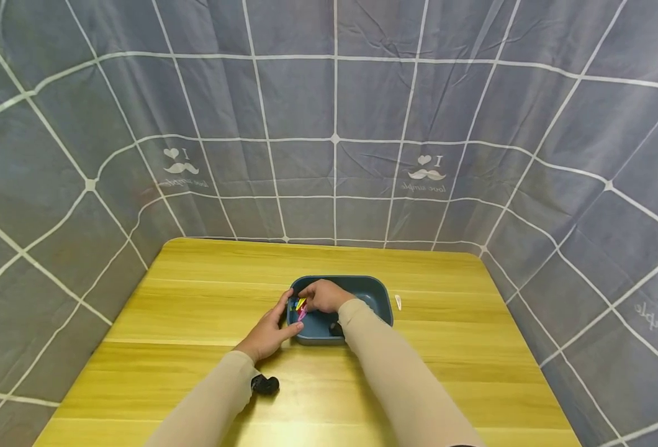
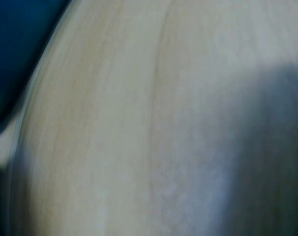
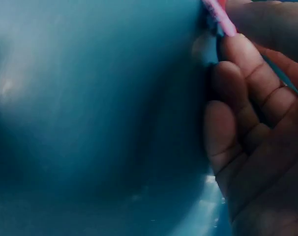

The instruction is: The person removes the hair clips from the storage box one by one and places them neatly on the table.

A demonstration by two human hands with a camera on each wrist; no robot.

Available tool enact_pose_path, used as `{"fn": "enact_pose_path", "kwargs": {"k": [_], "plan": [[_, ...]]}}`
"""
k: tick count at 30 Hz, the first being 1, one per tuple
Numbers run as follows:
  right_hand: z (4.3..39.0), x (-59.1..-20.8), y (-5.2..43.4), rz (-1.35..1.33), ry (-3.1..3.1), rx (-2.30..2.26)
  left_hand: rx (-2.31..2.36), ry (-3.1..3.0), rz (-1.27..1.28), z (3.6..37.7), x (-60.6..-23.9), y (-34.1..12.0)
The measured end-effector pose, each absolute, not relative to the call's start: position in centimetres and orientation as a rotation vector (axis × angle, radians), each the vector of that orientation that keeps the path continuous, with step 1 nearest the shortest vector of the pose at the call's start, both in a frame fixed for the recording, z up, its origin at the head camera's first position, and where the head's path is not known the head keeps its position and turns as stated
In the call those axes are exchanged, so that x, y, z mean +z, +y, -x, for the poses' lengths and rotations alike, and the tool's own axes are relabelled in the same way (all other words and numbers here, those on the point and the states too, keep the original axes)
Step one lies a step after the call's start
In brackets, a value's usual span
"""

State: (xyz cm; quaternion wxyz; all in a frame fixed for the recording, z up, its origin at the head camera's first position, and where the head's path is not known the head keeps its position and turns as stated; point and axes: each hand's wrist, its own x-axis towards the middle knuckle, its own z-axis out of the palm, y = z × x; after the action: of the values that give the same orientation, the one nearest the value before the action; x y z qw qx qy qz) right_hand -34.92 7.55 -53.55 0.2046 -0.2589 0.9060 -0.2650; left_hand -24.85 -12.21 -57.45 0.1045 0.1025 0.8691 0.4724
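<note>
A person is sitting at a yellow wooden table (image 1: pixel 206 298) with both arms, in beige sleeves, reaching forward toward a blue tray (image 1: pixel 376 292) that is lying near the middle of the tabletop.

The left hand (image 1: pixel 267 332) is resting on the table at the tray's left near corner, wrist low, fingers lying loosely extended along the tray's outer left wall and thumb pointing toward the near rim, so it is bracing the tray rather than gripping it. The left wrist view is showing only blurred wood grain and a dark blue edge at the upper left.

The right hand (image 1: pixel 324 295) is reaching over the near rim, forearm angling in from the right, and is hovering over the left part of the tray. Its fingers are curling downward, and the fingertips are pinching a small bunch of colored clips (image 1: pixel 300 305), yellow and pink, which are sitting just inside the tray's left wall. In the right wrist view the curled fingers (image 3: pixel 237 98) are lying against the blue tray floor (image 3: pixel 90 113), with a pink clip (image 3: pixel 219 14) pressing between the fingertips at the top edge.

A small white piece (image 1: pixel 398 302) is lying on the table just right of the tray, apart from both hands. A grey checked curtain (image 1: pixel 334 124) is hanging around the far and side edges of the table.
</note>
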Motion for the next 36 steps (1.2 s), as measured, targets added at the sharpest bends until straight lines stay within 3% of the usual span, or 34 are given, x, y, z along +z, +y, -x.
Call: {"fn": "enact_pose_path", "kwargs": {"k": [36], "plan": [[35.3,-55.0,7.8,0.759,2.573,-0.752,1.394,2.561,-0.288,24.6,-57.1,-12.1]]}}
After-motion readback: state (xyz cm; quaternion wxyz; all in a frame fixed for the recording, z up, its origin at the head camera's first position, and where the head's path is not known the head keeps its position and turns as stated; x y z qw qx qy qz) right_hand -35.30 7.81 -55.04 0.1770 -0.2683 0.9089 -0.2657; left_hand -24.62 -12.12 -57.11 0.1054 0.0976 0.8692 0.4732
